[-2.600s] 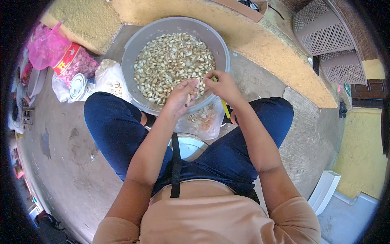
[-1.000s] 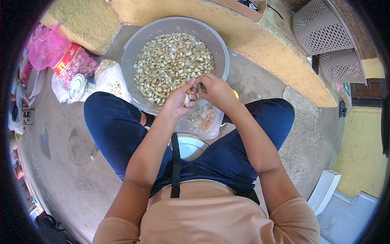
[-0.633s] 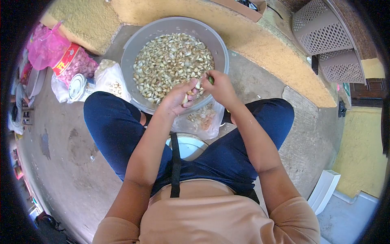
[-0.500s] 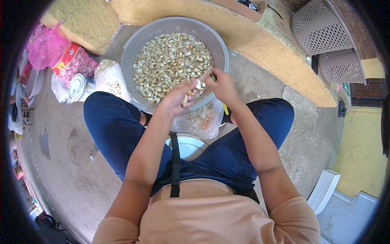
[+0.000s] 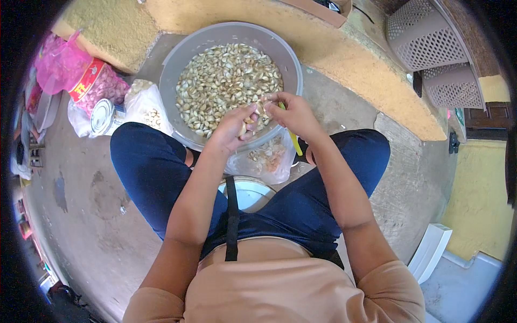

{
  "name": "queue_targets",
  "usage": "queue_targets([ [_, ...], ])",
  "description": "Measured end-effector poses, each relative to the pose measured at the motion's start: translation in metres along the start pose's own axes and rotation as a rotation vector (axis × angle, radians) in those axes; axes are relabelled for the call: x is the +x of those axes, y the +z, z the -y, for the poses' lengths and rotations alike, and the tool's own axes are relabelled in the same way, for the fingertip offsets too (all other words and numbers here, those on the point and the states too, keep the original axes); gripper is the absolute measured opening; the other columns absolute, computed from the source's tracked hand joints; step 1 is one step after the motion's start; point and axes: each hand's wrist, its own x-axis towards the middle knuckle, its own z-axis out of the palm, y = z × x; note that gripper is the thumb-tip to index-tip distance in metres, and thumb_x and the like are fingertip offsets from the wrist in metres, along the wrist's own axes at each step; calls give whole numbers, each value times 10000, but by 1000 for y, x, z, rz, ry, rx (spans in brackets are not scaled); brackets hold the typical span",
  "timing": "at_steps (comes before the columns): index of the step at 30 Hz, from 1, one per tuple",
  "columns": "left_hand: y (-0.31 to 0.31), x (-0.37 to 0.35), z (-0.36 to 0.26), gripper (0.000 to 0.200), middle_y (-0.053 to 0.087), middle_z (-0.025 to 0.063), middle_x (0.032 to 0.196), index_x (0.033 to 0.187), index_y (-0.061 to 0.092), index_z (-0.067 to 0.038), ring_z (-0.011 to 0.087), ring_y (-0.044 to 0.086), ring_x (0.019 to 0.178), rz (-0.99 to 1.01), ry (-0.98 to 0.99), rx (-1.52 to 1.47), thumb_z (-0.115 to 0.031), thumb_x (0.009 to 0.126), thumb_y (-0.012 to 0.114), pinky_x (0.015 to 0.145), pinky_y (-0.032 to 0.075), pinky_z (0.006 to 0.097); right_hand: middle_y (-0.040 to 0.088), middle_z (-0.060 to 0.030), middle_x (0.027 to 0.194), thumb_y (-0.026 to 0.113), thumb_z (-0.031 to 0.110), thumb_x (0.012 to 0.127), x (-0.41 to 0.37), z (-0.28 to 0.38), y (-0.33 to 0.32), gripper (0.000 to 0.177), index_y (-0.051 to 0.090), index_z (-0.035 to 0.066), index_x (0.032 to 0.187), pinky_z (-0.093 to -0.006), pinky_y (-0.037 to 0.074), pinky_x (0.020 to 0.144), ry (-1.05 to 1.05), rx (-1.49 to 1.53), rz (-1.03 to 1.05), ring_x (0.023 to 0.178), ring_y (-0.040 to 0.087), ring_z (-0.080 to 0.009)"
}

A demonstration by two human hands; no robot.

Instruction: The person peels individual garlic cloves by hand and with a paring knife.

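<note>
Over the near rim of a large grey tub (image 5: 168,102) full of garlic cloves (image 5: 229,81), both hands meet. My left hand (image 5: 232,129) is closed round a few pale garlic cloves (image 5: 246,127), one showing between the fingers. My right hand (image 5: 297,116) has its fingertips against a clove at the left fingertips. A thin yellow-green tool (image 5: 295,142), seemingly a small knife, runs through the right hand and sticks out below it; its blade cannot be made out. Under the hands lies a clear plastic bag (image 5: 272,161) with papery garlic skins.
Left of the tub are a white bag with cloves (image 5: 152,110), a tin can (image 5: 106,116) and a pink net sack (image 5: 105,86). A low yellow wall (image 5: 344,70) curves behind the tub. Below the hands, between my legs, is a pale round bucket (image 5: 249,194).
My right hand has turned and shifted slightly, its fingers now reaching further over the left fingertips. More of the yellow-green tool shows below it. The left hand has barely moved.
</note>
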Motion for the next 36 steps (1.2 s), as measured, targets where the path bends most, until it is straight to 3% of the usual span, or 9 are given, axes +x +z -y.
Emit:
queue_targets([
  [6, 3, 1, 3, 170, 437, -1, 675, 821, 485, -40, 44, 376, 483, -30, 44, 13, -208, 832, 505, 315, 235, 156, 602, -139, 728, 623, 216, 710, -1, -4, 11, 256, 603, -8, 831, -302, 427, 593, -171, -272, -95, 645, 567, -183],
  [9, 3, -1, 2, 171, 454, 10, 690, 812, 485, -41, 49, 396, 489, 16, 68, 40, -206, 820, 527, 318, 256, 162, 584, -139, 652, 636, 237, 696, 3, -10, 8, 262, 600, -13, 767, -315, 418, 544, 136, -25, -85, 573, 550, -195],
  [15, 3, -2, 1, 163, 463, 11, 693, 829, 503, -41, 50, 408, 502, 2, 63, 109, -197, 806, 545, 325, 266, 166, 565, -145, 594, 634, 258, 690, 2, -11, 6, 274, 603, -8, 747, -334, 419, 528, -31, -135, -163, 536, 550, -228],
  [18, 6, -4, 0, 173, 458, 0, 665, 854, 512, -35, 51, 396, 480, -25, 79, 159, -199, 805, 541, 324, 257, 164, 574, -172, 640, 625, 263, 694, 2, -15, 7, 277, 599, -6, 757, -354, 431, 554, -31, -128, -113, 575, 566, -281],
  [24, 8, -5, 0, 191, 476, -2, 653, 884, 537, -36, 58, 402, 476, -93, 110, 379, -203, 794, 555, 326, 251, 168, 549, -209, 645, 568, 201, 738, 0, -8, 12, 240, 544, -33, 695, -418, 423, 592, -195, -400, -116, 632, 539, -370],
  [30, 9, -4, -1, 183, 476, 6, 651, 874, 556, -24, 62, 390, 469, -90, 82, 455, -186, 799, 513, 320, 248, 173, 540, -225, 648, 547, 175, 747, 3, -19, 15, 224, 537, -45, 712, -426, 418, 618, -354, -415, -235, 652, 537, -378],
  [33, 7, -6, -3, 194, 473, 11, 652, 876, 562, -10, 62, 384, 460, -77, 62, 415, -170, 802, 480, 317, 245, 172, 550, -239, 678, 564, 171, 725, 9, -22, 4, 226, 548, -55, 719, -427, 421, 623, -208, -349, -260, 665, 540, -377],
  [36, 9, -10, -10, 218, 456, 6, 651, 911, 552, 5, 56, 374, 462, -27, 57, 314, -166, 805, 469, 316, 245, 168, 566, -233, 720, 578, 168, 700, 7, -18, -9, 215, 573, -45, 736, -413, 436, 640, 3, -409, -41, 689, 553, -365],
])
